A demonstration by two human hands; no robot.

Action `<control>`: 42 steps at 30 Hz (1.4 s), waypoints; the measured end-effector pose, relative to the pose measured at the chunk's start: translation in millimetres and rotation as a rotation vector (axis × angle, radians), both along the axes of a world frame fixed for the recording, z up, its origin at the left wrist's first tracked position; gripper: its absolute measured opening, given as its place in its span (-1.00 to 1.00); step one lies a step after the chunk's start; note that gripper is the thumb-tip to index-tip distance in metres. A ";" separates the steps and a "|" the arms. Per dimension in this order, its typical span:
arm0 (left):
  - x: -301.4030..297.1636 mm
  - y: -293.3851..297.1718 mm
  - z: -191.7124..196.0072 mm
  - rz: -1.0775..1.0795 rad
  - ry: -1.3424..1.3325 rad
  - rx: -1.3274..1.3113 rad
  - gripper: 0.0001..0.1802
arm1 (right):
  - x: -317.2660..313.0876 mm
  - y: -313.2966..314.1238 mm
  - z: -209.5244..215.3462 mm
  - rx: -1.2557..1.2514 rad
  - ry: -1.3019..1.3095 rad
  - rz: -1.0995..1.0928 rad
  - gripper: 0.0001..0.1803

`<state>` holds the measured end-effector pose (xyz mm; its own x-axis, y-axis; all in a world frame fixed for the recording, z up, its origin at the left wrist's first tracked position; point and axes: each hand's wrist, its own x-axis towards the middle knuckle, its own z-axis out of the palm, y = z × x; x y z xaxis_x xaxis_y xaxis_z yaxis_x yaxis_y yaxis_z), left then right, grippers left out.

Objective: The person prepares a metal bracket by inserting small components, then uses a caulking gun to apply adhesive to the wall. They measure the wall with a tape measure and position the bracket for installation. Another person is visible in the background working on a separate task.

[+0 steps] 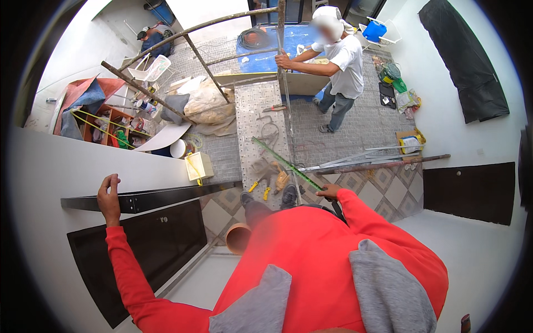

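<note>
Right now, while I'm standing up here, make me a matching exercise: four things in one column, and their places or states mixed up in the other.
Things:
1. Long green strip
2. Left hand
3. Blue container
4. Black sheet

Places or states:
A. Hanging on a white wall
B. Gripped by the right hand
C. On a white chair
D. Raised, with nothing visibly held

Right pairs: 1-B, 2-D, 3-C, 4-A.

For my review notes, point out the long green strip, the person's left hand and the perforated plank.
Green strip [286, 163]: head view, midway along its length.
Left hand [109, 200]: head view, middle of the hand.
Perforated plank [250, 111]: head view, bare upper surface.
</note>
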<state>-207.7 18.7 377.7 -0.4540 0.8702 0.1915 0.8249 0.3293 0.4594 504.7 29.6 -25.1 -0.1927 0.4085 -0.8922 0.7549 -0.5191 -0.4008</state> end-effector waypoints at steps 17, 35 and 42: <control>-11.3 -1.0 -6.7 -0.028 0.003 0.001 -0.58 | -2.7 1.5 8.6 0.059 0.009 0.030 -0.25; -10.4 -0.6 -6.0 -0.024 0.011 -0.002 -0.59 | -3.3 3.4 10.4 0.121 -0.014 0.078 -0.29; -10.5 -0.9 -5.6 -0.021 0.009 -0.011 -0.58 | -2.9 2.6 9.6 0.103 -0.039 0.066 -0.32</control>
<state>-218.1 17.8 372.1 -0.4339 0.8816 0.1856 0.8357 0.3168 0.4485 501.8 32.2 -15.5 -0.1884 0.4861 -0.8533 0.8021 -0.4252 -0.4193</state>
